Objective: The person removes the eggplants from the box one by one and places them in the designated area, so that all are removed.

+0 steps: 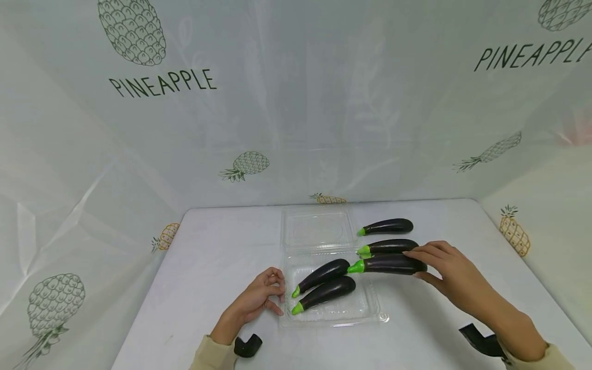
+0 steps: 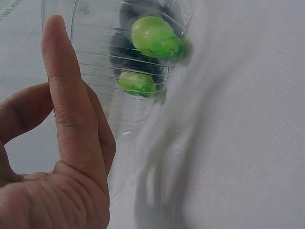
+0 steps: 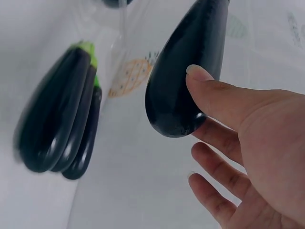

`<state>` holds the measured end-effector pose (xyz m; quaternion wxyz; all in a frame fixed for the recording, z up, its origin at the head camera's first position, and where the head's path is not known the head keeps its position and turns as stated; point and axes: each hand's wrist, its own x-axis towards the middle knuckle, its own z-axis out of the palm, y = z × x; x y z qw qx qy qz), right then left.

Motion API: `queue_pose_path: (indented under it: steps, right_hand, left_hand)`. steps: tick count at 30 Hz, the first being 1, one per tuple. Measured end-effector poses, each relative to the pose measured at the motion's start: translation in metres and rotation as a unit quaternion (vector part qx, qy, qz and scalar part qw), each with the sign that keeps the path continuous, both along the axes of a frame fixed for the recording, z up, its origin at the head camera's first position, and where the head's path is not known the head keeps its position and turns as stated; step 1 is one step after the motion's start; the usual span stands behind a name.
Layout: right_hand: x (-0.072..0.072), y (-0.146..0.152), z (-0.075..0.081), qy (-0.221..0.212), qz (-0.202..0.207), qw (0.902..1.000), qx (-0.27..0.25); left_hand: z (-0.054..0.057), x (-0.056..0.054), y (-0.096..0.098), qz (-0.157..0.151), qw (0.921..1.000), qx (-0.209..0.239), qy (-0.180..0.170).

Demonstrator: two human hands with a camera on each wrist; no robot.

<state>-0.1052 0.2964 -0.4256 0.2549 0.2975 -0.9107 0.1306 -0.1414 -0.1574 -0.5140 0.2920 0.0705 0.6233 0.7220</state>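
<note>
Head view: we see the right hand [image 1: 447, 270] pinching a glossy, dark-purple elongated eggplant [image 1: 393, 264], the left hand [image 1: 260, 296], unclenched, touching a clear plastic clamshell container [image 1: 361, 310].

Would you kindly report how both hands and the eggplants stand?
Right hand gripping one eggplant; left hand at rim of container. Two eggplants inside. Lid open, nothing visibly blocking.

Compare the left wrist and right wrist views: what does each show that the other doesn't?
Only the left wrist view shows the left hand and two eggplants seen stem end first through a clear container. Only the right wrist view shows the right hand pinching an eggplant, three more eggplants close together, and an orange pineapple print. Both show dark eggplants with green stem ends and a pale surface.
</note>
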Motion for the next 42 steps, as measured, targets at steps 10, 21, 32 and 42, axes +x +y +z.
queue_pose_path:
  steps: [10,21,32,42]
  right_hand:
    - [0.003,0.034,-0.01,-0.001,-0.034,0.9993,-0.012]
    - [0.005,0.062,-0.024,-0.007,-0.055,0.9983,-0.014]
    - [0.004,0.068,-0.054,-0.015,-0.051,0.9985,0.015]
    - [0.0,0.049,-0.074,-0.051,-0.059,0.9964,0.033]
  left_hand:
    - [0.0,0.0,-0.001,-0.002,1.0,0.001,0.002]
    - [0.0,0.0,0.0,-0.003,1.0,0.004,0.003]
    - [-0.002,0.001,-0.001,-0.001,1.0,0.008,0.004]
    - [-0.001,0.001,-0.001,0.001,1.0,0.005,0.002]
